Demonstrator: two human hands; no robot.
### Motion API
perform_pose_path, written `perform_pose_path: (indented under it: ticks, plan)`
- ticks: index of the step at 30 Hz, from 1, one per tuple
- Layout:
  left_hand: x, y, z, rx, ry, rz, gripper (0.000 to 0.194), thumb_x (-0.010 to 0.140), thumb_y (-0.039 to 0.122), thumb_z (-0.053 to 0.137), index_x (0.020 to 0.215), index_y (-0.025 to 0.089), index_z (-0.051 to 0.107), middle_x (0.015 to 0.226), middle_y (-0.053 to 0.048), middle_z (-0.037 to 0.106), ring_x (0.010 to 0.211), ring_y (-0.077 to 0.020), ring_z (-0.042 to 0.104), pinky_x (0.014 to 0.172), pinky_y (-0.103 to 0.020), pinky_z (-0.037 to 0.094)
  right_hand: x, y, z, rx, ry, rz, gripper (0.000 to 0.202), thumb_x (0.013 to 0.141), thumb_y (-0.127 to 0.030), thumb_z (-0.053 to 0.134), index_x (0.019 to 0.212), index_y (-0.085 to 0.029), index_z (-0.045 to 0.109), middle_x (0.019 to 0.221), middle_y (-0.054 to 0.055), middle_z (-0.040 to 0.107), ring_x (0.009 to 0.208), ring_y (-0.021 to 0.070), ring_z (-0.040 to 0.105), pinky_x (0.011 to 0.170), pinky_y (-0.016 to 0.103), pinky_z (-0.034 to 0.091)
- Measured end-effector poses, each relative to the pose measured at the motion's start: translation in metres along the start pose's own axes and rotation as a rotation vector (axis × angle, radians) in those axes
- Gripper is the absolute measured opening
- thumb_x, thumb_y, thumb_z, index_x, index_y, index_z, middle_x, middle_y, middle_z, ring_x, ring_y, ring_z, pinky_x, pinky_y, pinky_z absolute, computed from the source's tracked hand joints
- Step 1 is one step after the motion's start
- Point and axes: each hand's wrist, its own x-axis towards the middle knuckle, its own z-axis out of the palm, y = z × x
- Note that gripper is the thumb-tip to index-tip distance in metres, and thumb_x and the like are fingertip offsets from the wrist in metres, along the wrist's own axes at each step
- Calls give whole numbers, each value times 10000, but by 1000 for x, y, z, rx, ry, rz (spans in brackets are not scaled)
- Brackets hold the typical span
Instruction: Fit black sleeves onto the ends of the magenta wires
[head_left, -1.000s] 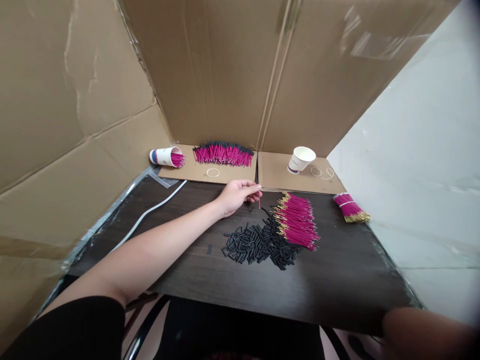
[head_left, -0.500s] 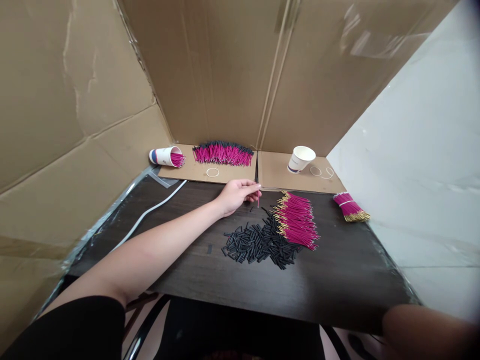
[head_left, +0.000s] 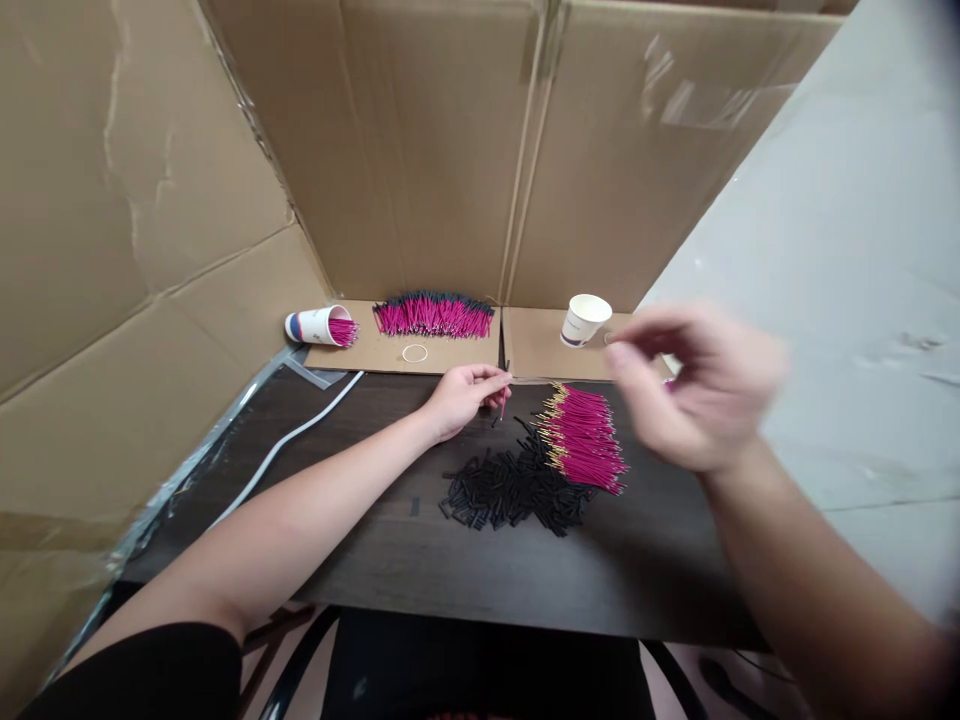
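Note:
My left hand pinches a thin pink wire with a black piece at its upper end. My right hand, blurred by motion, is raised over the right side of the table, thumb and forefinger curled near each other; whether something is between them cannot be made out. Below and between the hands lies a pile of short black tubes. Pink wires with gold tips lie beside it, their gold ends to the left. More pink wires with black ends lie in a row on the cardboard at the back.
A paper cup lies on its side at the back left with pink wires in it. Another cup stands at the back right. A rubber band and a white cable are on the left. Cardboard walls surround the back.
My right hand has risen from the lower right corner to above the right side of the table. My left hand still holds the wire in nearly the same place; the view has shifted slightly.

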Motion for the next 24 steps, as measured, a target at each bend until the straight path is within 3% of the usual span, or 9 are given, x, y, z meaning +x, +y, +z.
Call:
perform_pose_path:
  ticks: [4, 7, 14, 17, 21, 24]
  plan:
    - [1, -2, -2, 34, -21, 19, 335, 899, 387, 889, 938, 92, 735, 832, -45, 747, 693, -94, 650, 737, -279, 518, -36, 34, 32, -3, -216, 60, 52, 1043, -215, 644, 1014, -212, 687, 797, 8, 678, 657, 160, 606, 649, 348, 501]
    - [1, -2, -2, 48, -42, 14, 337, 924, 396, 862, 927, 89, 724, 850, -60, 763, 694, -93, 673, 739, -270, 541, -65, 53, 42, -48, -428, 108, 115, 1055, -238, 596, 991, -200, 684, 730, -14, 618, 643, 154, 583, 648, 340, 470]
    - [-3, 6, 5, 139, -22, -19, 298, 990, 403, 775, 917, 129, 682, 774, -55, 759, 564, -105, 646, 568, -255, 487, -83, 69, 41, -132, -461, 127, 140, 1064, -265, 577, 1002, -208, 689, 762, -13, 641, 676, 168, 595, 692, 333, 450]
    - [-6, 9, 1, 330, 72, 13, 303, 995, 425, 759, 894, 144, 706, 738, -38, 752, 511, -95, 581, 526, -259, 423, -85, 77, 44, -146, -490, 138, 139, 1056, -266, 579, 972, -214, 677, 808, 3, 681, 693, 177, 607, 707, 336, 448]
    - [-9, 14, -12, 772, 305, 201, 287, 980, 386, 744, 804, 160, 726, 673, -31, 739, 602, -121, 640, 717, -291, 497, -89, 82, 47, -172, -521, 160, 160, 1055, -285, 577, 961, -214, 684, 857, 19, 719, 713, 188, 625, 720, 347, 449]
    - [-9, 20, -24, 1017, 415, 204, 282, 986, 386, 693, 795, 183, 731, 689, -42, 751, 661, -168, 666, 779, -339, 501, -89, 82, 47, -196, -509, 174, 179, 1063, -311, 577, 968, -216, 696, 869, 23, 733, 742, 200, 649, 735, 361, 453]
